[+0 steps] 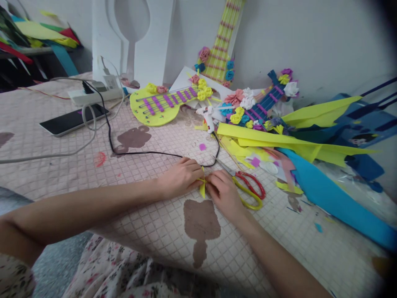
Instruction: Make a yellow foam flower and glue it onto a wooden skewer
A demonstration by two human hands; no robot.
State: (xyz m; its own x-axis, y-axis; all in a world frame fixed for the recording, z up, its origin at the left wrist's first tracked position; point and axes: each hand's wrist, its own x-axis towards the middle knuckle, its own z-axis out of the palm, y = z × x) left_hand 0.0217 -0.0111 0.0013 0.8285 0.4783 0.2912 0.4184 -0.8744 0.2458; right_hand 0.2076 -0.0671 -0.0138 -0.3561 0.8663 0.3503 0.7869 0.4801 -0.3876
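Over the quilted table cover, my left hand [182, 177] and my right hand [223, 193] almost meet. Between their fingertips is a small piece of yellow crepe paper [202, 188], pinched from both sides, with ends sticking up and down. Its exact shape is partly hidden by my fingers. Just right of my right hand lie scissors [249, 189] with red and yellow handles, their blades pointing away to the upper left. Beyond my hands stands a white hot glue gun [208, 116], its black cord [149, 153] running left across the table.
Paper guitars, one yellow [158, 108] and one blue [263, 105], lie at the back with paper flowers. Yellow crepe strips [288, 142] and a blue strip [335, 198] spread on the right. A phone [72, 120] and a power strip [96, 96] are at left.
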